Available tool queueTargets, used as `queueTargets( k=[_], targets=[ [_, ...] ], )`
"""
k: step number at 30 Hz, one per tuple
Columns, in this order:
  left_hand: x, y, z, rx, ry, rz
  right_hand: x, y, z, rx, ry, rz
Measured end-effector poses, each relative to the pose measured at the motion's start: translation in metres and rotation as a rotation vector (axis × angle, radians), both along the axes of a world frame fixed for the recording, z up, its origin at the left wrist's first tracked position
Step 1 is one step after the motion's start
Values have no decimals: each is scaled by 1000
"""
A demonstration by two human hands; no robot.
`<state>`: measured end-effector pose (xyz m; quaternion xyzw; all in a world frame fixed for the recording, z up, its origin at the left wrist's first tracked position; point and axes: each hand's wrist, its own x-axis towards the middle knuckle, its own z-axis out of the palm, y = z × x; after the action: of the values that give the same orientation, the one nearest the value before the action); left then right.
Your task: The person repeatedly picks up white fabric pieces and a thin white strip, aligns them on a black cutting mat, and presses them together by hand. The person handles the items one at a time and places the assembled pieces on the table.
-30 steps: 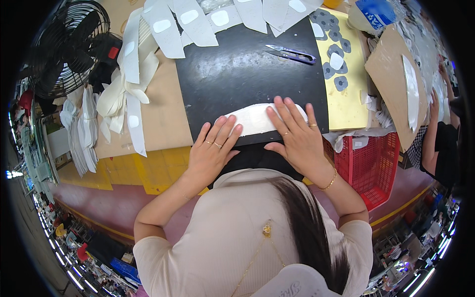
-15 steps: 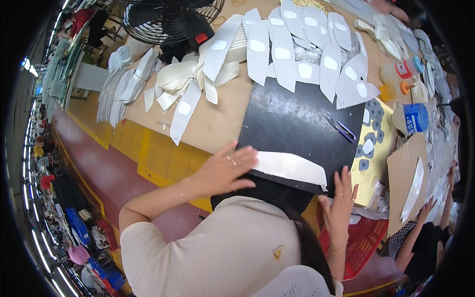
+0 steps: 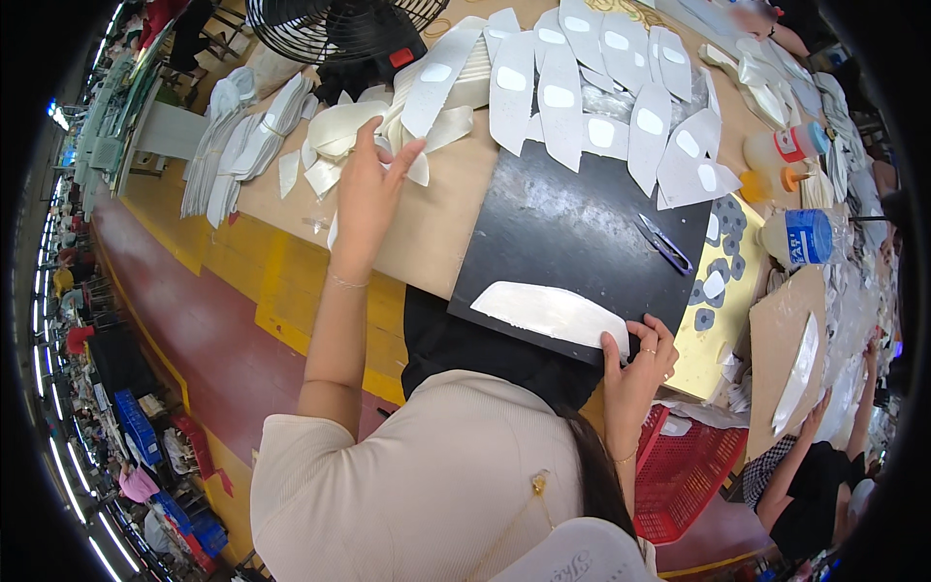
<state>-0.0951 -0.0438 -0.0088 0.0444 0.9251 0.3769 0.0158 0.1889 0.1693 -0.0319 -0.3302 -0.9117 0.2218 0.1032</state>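
On the black mat (image 3: 572, 218), white panel (image 3: 548, 312) is laid along the near edge (room beyond), right end touched by curled right hand (image 3: 640, 373); spread, empty left hand (image 3: 368, 194) is held at cream pieces (image 3: 335, 134).

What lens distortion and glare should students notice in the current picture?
Head view: lights curve along the left rim, glaring white; head view: a pale sheen, perhaps glare, marks the mat; head view: the white piece is bright, its outline clear.
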Motion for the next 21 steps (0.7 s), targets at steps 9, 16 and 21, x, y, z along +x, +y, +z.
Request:
queueTargets(
  k=[9,16,21],
  targets=[
    [-7,-12,-44,10,188,-66,5,14,16,-585,286,-120],
    [5,-48,-31,392,-195,-115,47,82,58,-462,542,-175],
    [29,-37,2,427,-291,-148,115,140,70,-348,1201,-424]
  ],
)
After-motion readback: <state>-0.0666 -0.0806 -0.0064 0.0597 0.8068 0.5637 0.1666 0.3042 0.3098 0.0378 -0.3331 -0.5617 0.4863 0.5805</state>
